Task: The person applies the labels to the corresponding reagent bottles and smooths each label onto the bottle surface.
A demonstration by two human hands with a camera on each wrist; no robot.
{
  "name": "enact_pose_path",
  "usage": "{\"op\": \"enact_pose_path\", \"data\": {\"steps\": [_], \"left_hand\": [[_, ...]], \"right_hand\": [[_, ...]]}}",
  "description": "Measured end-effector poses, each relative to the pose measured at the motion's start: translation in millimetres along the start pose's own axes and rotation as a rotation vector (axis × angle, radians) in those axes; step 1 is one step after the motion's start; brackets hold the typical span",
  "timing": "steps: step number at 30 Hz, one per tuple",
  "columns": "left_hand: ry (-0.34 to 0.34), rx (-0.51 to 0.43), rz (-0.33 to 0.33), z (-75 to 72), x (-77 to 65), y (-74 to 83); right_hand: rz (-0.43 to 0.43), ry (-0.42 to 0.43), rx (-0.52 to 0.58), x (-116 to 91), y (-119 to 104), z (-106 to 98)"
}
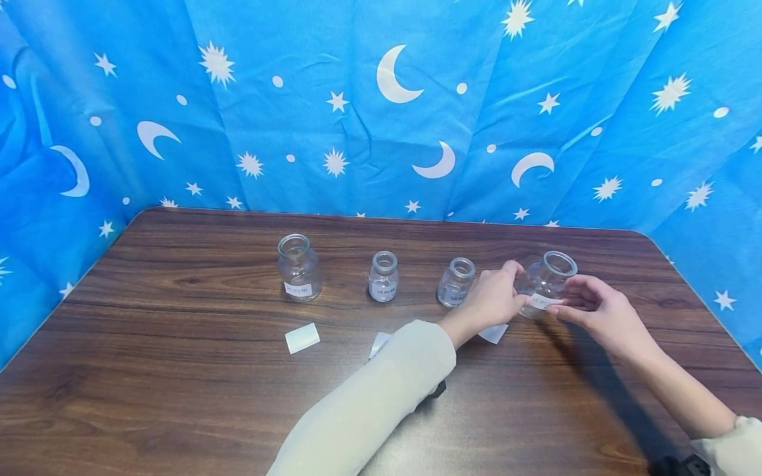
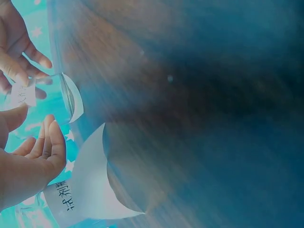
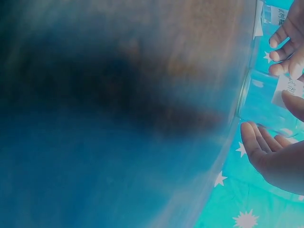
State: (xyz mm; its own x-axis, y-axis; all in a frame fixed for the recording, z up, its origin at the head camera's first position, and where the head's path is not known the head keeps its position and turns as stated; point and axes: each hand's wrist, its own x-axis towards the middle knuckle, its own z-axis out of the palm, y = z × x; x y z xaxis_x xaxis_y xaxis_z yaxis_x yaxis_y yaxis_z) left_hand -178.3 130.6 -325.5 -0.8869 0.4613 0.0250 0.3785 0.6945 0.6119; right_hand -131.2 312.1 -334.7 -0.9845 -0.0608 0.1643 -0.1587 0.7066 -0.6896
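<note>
Both hands are at the rightmost clear glass jar (image 1: 538, 283), which stands tilted on the table in the head view. A white handwritten label (image 1: 544, 301) lies across its front. From the left, my left hand (image 1: 491, 297) holds the jar, its thumb at the label's left end. My right hand (image 1: 607, 317) grips the jar's right side, the thumb on the label's right end and the fingers reaching behind. In the right wrist view, the label (image 3: 285, 90) shows under the right thumb. Beside my left hand stands a smaller labelled jar (image 1: 455, 283), partly covered by it.
Further left on the brown wooden table (image 1: 178, 396) stand another small labelled jar (image 1: 383, 281) and a large labelled jar (image 1: 297, 268). White paper pieces lie in front: one (image 1: 302, 338) at left, one (image 1: 379, 344) partly under the left sleeve, one (image 1: 493, 334) near the left wrist.
</note>
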Motion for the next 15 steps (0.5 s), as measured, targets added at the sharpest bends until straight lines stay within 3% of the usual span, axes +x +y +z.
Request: {"op": "enact_pose_path", "data": {"steps": [15], "left_hand": [[0.003,0.005,-0.022,2.4,0.3,-0.4]], "right_hand": [[-0.024,-0.048,0.123,3.8,7.4,-3.8]]}}
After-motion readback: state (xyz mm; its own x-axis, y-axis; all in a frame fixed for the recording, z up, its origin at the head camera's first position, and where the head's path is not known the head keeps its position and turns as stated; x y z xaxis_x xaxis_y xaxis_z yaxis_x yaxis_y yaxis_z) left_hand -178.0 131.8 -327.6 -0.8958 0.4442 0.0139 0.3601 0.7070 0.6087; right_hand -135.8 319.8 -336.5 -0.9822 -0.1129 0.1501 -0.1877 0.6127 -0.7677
